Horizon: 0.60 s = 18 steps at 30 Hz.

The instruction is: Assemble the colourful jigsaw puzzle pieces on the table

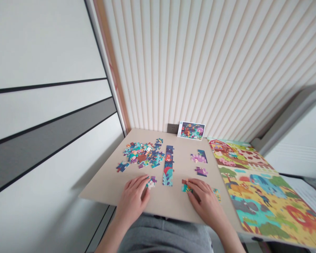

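Observation:
My left hand [135, 196] rests low over the front of the table, its fingertips and thumb around a purple and white jigsaw piece [152, 182]. Across from it, my right hand [204, 199] has its fingers and thumb on a brown and teal jigsaw piece [184, 186]; its fingers partly cover the piece. Between the hands stands a joined vertical strip of jigsaw pieces [168, 167], blue above and red and teal below. Another yellow and teal piece [217, 194] shows beside my right hand, partly hidden by it.
A heap of loose jigsaw pieces [142, 153] lies at the left on the beige table [107, 182]. Purple joined pieces [199, 157] and a purple piece [201, 171] lie right of the strip. A picture card [191, 130] leans on the wall. Finished animal puzzles [263, 189] cover the right side.

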Each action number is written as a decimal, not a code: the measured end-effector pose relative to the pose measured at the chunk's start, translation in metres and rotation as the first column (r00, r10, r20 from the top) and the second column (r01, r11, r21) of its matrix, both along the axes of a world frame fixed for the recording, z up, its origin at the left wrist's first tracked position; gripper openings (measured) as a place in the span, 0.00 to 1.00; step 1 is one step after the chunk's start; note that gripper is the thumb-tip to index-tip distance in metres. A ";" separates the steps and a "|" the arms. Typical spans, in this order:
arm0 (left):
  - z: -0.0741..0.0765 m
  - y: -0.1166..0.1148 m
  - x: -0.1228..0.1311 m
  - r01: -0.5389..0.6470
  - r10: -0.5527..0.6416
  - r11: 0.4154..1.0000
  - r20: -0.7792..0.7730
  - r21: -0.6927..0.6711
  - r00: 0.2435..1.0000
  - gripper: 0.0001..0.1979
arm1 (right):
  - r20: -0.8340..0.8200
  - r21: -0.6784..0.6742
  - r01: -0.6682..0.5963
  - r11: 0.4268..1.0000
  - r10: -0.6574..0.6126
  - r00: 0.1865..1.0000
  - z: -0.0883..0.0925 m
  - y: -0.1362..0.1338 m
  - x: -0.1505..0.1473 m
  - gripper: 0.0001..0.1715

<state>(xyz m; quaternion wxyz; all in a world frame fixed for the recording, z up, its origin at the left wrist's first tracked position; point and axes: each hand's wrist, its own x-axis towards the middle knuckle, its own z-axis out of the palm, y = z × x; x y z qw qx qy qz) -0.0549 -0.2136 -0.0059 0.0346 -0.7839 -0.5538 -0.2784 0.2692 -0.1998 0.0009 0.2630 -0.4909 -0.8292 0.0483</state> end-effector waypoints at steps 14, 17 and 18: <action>-0.006 0.000 -0.003 0.001 -0.001 1.000 0.003 0.002 1.000 0.20 | 0.001 -0.036 0.014 0.999 -0.014 1.000 0.008 -0.004 -0.003 0.21; -0.008 0.001 -0.003 0.006 -0.006 1.000 0.001 0.001 1.000 0.20 | -0.003 -0.038 0.018 0.999 -0.018 1.000 0.009 -0.004 -0.003 0.21; -0.008 0.001 -0.004 0.008 -0.008 1.000 -0.003 -0.004 1.000 0.20 | -0.003 -0.040 0.021 0.999 -0.021 1.000 0.009 -0.004 -0.003 0.21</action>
